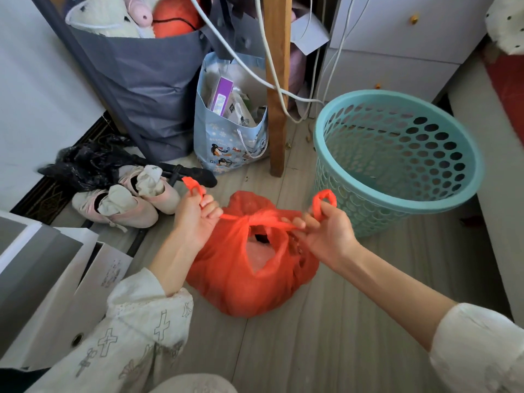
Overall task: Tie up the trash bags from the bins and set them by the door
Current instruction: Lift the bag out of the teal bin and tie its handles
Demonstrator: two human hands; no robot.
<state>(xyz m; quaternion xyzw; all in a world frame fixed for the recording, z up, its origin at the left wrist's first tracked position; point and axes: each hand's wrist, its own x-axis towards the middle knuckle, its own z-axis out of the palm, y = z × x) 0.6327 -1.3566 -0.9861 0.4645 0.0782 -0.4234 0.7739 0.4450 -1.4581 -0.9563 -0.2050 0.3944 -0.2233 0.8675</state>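
Observation:
A red plastic trash bag (241, 282) sits full on the wooden floor in front of me. Its two handles cross in a knot (259, 218) on top, and an opening below the knot shows pale contents. My left hand (195, 219) grips the left handle, whose loop end sticks up above the fist. My right hand (326, 231) grips the right handle, its loop standing above the fingers. Both handles are stretched taut, away from the knot. A teal perforated bin (397, 157) stands tilted just right of the bag, with no liner in it.
A blue penguin-print gift bag (229, 131) and a big grey bag of plush toys (147, 78) stand behind. Pink shoes (127, 197) and black plastic (85, 163) lie at left. A wooden post (276, 89), white cables, white drawers (397, 43) and white boxes (56, 273) surround the spot.

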